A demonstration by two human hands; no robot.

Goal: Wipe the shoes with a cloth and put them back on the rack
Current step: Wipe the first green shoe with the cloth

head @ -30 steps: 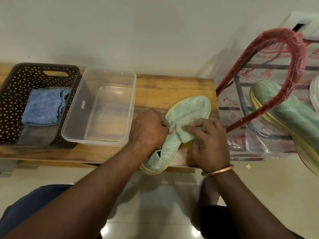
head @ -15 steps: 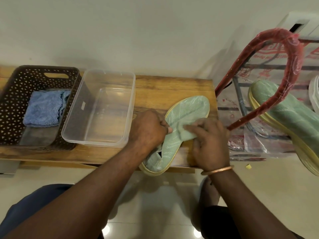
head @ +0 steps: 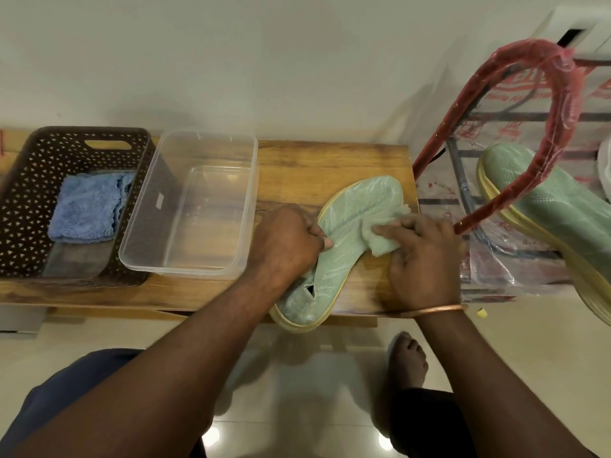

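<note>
Green mesh shoe [head: 355,226] sits on the wooden bench [head: 330,160], left hand [head: 284,246] gripping its middle while the right hand [head: 425,262] holds a bunched cloth [head: 380,242] against it.

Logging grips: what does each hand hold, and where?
Left hand grips the green shoe around its middle. Right hand holds the green cloth, bunched under its fingers, against the shoe's upper.

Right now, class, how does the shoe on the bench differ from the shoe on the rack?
The left hand grips the shoe on the bench and the right hand holds a green cloth against it; no hand touches the shoe on the rack. Only hands and cloth cover the bench shoe; a red wrapped bar crosses in front of the rack shoe. Both have pale green mesh and yellow soles.
</note>
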